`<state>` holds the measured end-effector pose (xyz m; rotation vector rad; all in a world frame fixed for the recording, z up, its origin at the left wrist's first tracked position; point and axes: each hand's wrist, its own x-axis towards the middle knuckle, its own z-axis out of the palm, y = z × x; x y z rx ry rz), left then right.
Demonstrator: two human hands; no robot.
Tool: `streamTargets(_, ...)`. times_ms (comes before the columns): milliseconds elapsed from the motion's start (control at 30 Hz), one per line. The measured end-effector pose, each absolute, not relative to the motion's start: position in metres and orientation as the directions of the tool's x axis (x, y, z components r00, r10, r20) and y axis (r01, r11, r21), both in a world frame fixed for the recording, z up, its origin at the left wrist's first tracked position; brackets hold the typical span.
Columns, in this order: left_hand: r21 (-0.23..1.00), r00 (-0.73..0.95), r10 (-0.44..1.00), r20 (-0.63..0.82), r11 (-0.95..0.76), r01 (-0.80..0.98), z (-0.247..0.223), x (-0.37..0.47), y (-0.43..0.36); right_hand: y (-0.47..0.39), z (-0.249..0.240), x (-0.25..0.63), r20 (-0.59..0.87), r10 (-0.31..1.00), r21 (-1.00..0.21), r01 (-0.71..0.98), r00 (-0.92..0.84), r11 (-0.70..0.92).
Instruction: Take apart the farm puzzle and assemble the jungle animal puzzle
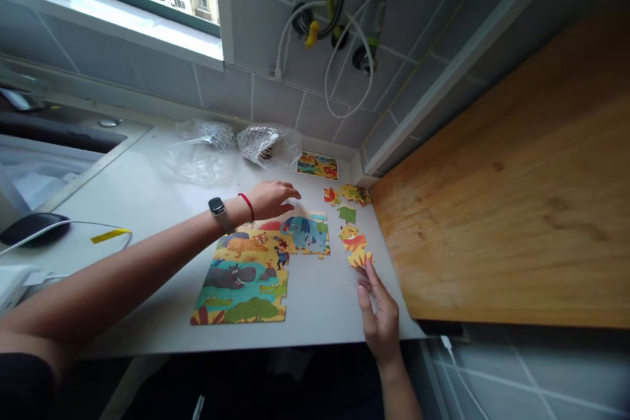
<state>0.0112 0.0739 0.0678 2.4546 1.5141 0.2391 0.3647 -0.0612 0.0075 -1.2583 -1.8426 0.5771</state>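
Right hand, open and flat at the counter edge; its fingertips touch a loose lion piece, though any grip is hard to make out. At 9 o'clock from this hand lies the assembled puzzle. Left hand, fingers loosely extended, rests over the puzzle's far edge, hiding that part; it holds nothing visible. Loose pieces lie at 3 o'clock from the left hand. Farther, at 12 o'clock, a reference card and crumpled plastic bags, contents indistinct.
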Motion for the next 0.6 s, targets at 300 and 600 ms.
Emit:
streamTargets(300,0.282,0.448,0.837,-0.314,-0.369,0.886,0.091,0.012,0.065,-0.057,0.01,0.353,0.381,0.924,-0.667,0.685,-0.026,0.294)
streamTargets(600,0.331,0.476,0.837,-0.269,-0.384,0.862,0.095,0.008,0.05,-0.091,0.022,0.308,0.255,0.967,-0.745,0.632,-0.023,0.212)
